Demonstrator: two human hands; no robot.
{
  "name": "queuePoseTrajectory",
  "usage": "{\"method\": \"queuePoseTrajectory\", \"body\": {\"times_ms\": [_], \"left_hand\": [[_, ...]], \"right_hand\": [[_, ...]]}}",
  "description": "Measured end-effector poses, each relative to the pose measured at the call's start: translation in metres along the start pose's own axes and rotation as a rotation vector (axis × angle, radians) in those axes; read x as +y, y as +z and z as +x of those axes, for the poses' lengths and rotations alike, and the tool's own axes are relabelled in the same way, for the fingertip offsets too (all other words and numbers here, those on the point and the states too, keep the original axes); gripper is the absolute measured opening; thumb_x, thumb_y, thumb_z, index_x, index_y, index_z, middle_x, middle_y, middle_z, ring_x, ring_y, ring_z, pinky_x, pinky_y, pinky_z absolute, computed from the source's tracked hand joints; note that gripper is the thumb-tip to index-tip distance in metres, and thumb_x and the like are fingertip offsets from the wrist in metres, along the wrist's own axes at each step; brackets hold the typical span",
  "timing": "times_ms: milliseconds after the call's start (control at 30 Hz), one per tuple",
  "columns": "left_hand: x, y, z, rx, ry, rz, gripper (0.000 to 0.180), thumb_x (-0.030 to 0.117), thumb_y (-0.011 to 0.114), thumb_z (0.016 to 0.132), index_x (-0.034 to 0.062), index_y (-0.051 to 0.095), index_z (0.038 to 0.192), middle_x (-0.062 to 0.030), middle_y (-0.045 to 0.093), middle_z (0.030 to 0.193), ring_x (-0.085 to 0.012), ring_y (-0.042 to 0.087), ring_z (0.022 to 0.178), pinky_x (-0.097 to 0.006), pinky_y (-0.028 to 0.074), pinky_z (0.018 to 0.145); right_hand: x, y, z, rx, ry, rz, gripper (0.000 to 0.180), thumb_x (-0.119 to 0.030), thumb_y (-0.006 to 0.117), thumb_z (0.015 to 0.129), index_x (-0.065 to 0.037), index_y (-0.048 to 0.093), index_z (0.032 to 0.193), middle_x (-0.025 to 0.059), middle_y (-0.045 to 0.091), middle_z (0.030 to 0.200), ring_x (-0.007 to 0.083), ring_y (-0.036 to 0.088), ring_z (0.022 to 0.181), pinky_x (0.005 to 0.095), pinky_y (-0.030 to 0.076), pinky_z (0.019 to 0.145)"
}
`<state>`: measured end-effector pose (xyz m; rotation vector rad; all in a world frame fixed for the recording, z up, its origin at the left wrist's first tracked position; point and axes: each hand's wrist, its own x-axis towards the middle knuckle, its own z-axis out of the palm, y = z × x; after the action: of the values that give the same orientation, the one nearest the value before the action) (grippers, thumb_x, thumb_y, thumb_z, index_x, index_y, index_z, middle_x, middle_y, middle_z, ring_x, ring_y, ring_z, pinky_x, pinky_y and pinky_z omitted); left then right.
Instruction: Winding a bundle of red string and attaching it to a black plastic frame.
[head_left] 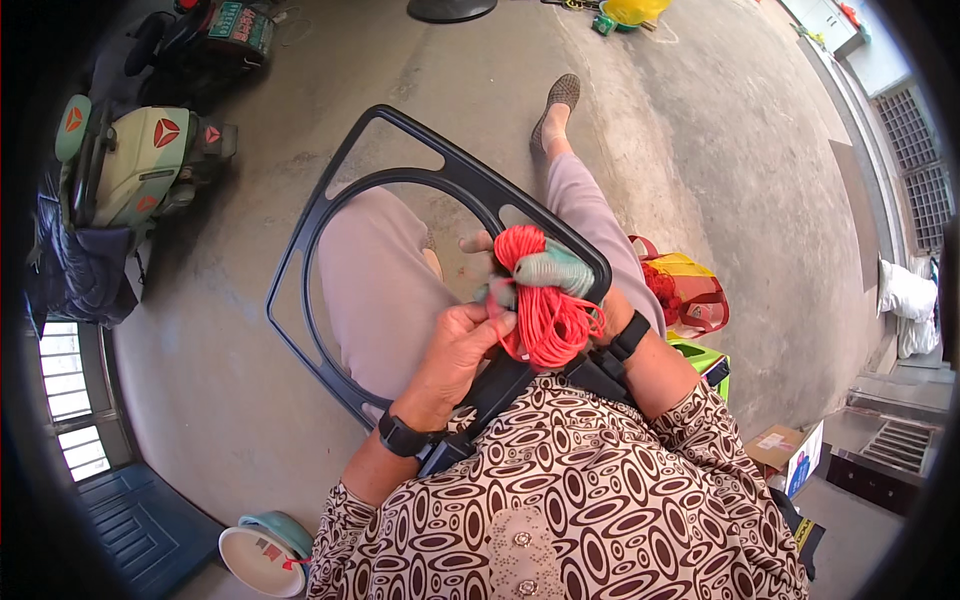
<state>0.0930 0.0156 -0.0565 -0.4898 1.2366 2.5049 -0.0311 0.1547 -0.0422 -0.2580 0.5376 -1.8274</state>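
Note:
A looped bundle of red cord is in front of my waist, pinched in at its middle. My right hand, with grey-green covering on its fingers, is wrapped round that narrow middle. From the left, my left hand closes thumb and fingertips on a strand at the bundle's side. Some left fingers are hidden behind the cord. Across my lap lies a black frame with a large round opening, its near end against my waist. The cord and my right hand overlap its right side.
On the right are a red and yellow bag, a lime-green box and a cardboard box. Scooters stand at the far left. Bowls sit at the lower left, by a dark blue panel.

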Motion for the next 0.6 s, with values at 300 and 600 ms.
{"method": "queuePoseTrajectory", "body": {"times_ms": [300, 600], "left_hand": [[0.013, 0.005, -0.005, 0.048, 0.013, -0.006, 0.017, 0.016, 0.057, 0.092, 0.0002, 0.061, 0.086, -0.0069, 0.064, 0.073, -0.0100, 0.061, 0.064, -0.021, 0.051, 0.061], [0.014, 0.004, -0.005, 0.070, 0.040, -0.054, 0.011, 0.011, 0.055, 0.092, 0.0003, 0.056, 0.095, -0.0100, 0.063, 0.076, -0.0150, 0.062, 0.069, -0.027, 0.051, 0.069]], "right_hand": [[-0.004, -0.068, -0.076, 0.437, -0.607, 0.310, 0.035, -0.033, 0.060, 0.089, -0.002, 0.054, 0.105, 0.0109, 0.065, 0.087, 0.0298, 0.064, 0.085, 0.0483, 0.051, 0.084], [-0.024, -0.039, -0.192, 0.383, -0.598, 0.076, 0.031, -0.034, 0.050, 0.095, -0.003, 0.052, 0.100, -0.0035, 0.043, 0.058, 0.0049, 0.039, 0.040, 0.0239, 0.033, 0.044]]}}
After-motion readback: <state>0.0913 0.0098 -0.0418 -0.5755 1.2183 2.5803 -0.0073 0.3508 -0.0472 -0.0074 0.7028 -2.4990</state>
